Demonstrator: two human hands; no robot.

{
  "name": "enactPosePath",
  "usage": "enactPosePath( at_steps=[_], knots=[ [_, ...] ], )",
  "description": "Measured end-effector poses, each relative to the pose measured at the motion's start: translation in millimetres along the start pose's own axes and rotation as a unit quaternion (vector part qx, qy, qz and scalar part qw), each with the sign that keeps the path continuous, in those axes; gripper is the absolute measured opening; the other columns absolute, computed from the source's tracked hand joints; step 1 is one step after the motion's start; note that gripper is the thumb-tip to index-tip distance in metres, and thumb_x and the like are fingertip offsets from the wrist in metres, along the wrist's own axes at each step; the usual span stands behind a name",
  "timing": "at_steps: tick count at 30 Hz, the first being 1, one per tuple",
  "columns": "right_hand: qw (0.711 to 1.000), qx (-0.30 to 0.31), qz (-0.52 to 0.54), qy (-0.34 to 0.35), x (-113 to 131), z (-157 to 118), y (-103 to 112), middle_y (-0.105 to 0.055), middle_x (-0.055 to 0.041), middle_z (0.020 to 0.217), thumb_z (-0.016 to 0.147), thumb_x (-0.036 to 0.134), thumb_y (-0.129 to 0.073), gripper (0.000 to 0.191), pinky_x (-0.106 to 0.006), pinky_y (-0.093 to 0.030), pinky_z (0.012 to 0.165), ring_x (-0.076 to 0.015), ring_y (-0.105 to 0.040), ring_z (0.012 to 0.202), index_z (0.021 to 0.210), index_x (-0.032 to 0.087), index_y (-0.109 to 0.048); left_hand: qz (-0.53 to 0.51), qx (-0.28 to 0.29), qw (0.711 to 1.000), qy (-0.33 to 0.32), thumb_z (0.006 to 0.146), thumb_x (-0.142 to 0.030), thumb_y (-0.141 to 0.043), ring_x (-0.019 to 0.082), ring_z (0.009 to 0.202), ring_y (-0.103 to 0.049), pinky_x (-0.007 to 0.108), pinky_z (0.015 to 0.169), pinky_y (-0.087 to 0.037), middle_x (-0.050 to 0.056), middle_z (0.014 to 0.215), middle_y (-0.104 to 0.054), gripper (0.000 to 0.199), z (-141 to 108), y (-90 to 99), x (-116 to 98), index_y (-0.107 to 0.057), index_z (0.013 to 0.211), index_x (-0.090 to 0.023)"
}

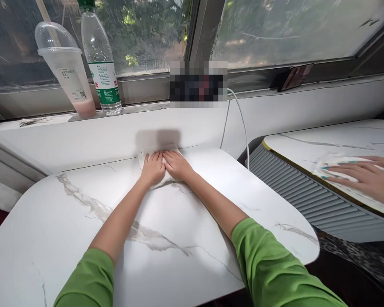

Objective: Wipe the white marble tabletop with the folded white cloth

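Both of my hands lie side by side on a whitish cloth at the far edge of the white marbled table, close to the wall. My left hand rests flat on the cloth with its fingers stretched toward the wall. Beside it, touching at the thumbs, my right hand also presses down flat with its fingers extended. Most of the cloth's middle is hidden under the two hands; its edges show around them.
On the window ledge stand a lidded plastic cup and a water bottle. A white cable hangs right of my table. At the right, another person's hand rests on a white cloth on a second table.
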State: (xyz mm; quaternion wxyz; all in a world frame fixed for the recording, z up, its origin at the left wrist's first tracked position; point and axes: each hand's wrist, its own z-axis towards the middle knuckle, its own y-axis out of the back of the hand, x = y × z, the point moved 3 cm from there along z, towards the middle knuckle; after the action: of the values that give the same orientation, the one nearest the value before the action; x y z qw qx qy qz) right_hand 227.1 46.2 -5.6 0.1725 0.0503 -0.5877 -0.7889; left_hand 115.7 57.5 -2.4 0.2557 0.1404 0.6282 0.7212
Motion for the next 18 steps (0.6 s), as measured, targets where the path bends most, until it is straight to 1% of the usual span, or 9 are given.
enactPosePath(
  at_steps=[2, 4, 7, 9, 11, 13, 15, 18],
  knots=[
    [1.000, 0.008, -0.005, -0.009, 5.3, -9.2, 2.8, -0.045, -0.0144, 0.142, 0.088, 0.021, -0.031, 0.054, -0.040, -0.024, 0.112, -0.0242, -0.038, 0.132, 0.136, 0.002, -0.043, 0.001, 0.004, 1.000, -0.008, 0.094, -0.020, -0.025, 0.020, 0.140, -0.026, 0.042, 0.117, -0.011, 0.012, 0.150, -0.032, 0.052, -7.7, 2.1, -3.3, -0.033, 0.143, -0.006],
    [1.000, 0.015, -0.004, -0.006, 9.9, -23.2, 5.7, -0.042, -0.0155, 0.144, 0.089, 0.023, -0.030, 0.055, -0.042, -0.023, 0.113, -0.0246, -0.036, 0.134, 0.138, 0.001, -0.040, 0.001, 0.006, 1.000, -0.012, 0.094, -0.020, -0.026, 0.020, 0.140, -0.025, 0.042, 0.116, -0.012, 0.012, 0.150, -0.032, 0.051, -20.3, 3.6, -11.3, -0.033, 0.143, -0.008],
    [0.999, 0.017, 0.005, 0.032, 13.3, -53.5, 11.7, -0.040, -0.0166, 0.145, 0.091, 0.025, -0.028, 0.055, -0.045, -0.024, 0.113, -0.0242, -0.034, 0.136, 0.139, 0.003, -0.040, -0.002, -0.012, 1.000, 0.003, 0.093, -0.022, -0.027, 0.022, 0.139, -0.027, 0.045, 0.116, -0.014, 0.013, 0.149, -0.033, 0.051, -47.2, 5.4, -35.0, -0.035, 0.142, -0.008],
    [0.998, 0.016, 0.015, 0.060, 11.4, -79.2, 18.1, -0.041, -0.0162, 0.145, 0.091, 0.025, -0.028, 0.054, -0.047, -0.026, 0.112, -0.0238, -0.034, 0.136, 0.139, 0.005, -0.041, -0.002, -0.026, 1.000, 0.018, 0.093, -0.021, -0.028, 0.025, 0.139, -0.028, 0.049, 0.114, -0.015, 0.016, 0.148, -0.034, 0.052, -67.1, 5.9, -58.5, -0.036, 0.142, -0.006],
    [0.996, 0.015, 0.029, 0.079, 5.7, -108.3, 27.2, -0.041, -0.0153, 0.145, 0.091, 0.026, -0.029, 0.053, -0.048, -0.027, 0.112, -0.0236, -0.033, 0.137, 0.139, 0.007, -0.042, 0.001, -0.024, 1.000, 0.017, 0.091, -0.020, -0.029, 0.029, 0.139, -0.027, 0.052, 0.113, -0.015, 0.020, 0.146, -0.034, 0.054, -85.3, 5.2, -86.4, -0.035, 0.141, -0.001],
    [0.995, 0.016, 0.048, 0.085, -3.7, -139.5, 39.4, -0.039, -0.0140, 0.146, 0.091, 0.027, -0.031, 0.053, -0.049, -0.027, 0.113, -0.0230, -0.032, 0.137, 0.141, 0.009, -0.039, 0.001, -0.013, 1.000, -0.007, 0.090, -0.020, -0.032, 0.033, 0.139, -0.024, 0.053, 0.113, -0.015, 0.025, 0.146, -0.033, 0.057, -100.1, 3.3, -116.4, -0.034, 0.140, 0.006],
    [0.994, 0.026, 0.070, 0.082, -16.2, -170.8, 53.5, -0.036, -0.0113, 0.148, 0.091, 0.028, -0.034, 0.054, -0.050, -0.026, 0.113, -0.0219, -0.029, 0.139, 0.144, 0.013, -0.035, -0.010, -0.010, 0.999, -0.045, 0.088, -0.021, -0.036, 0.036, 0.139, -0.020, 0.052, 0.114, -0.015, 0.028, 0.146, -0.030, 0.060, -110.5, 0.8, -146.7, -0.032, 0.139, 0.011],
    [0.993, 0.054, 0.091, 0.054, -39.6, -212.7, 74.1, -0.034, -0.0055, 0.150, 0.090, 0.027, -0.038, 0.056, -0.049, -0.028, 0.113, -0.0208, -0.027, 0.139, 0.146, 0.022, -0.032, -0.041, -0.025, 0.994, -0.100, 0.087, -0.022, -0.039, 0.039, 0.140, -0.016, 0.054, 0.113, -0.016, 0.030, 0.146, -0.028, 0.062, -117.3, -2.9, -190.6, -0.033, 0.137, 0.013]
  ],
)
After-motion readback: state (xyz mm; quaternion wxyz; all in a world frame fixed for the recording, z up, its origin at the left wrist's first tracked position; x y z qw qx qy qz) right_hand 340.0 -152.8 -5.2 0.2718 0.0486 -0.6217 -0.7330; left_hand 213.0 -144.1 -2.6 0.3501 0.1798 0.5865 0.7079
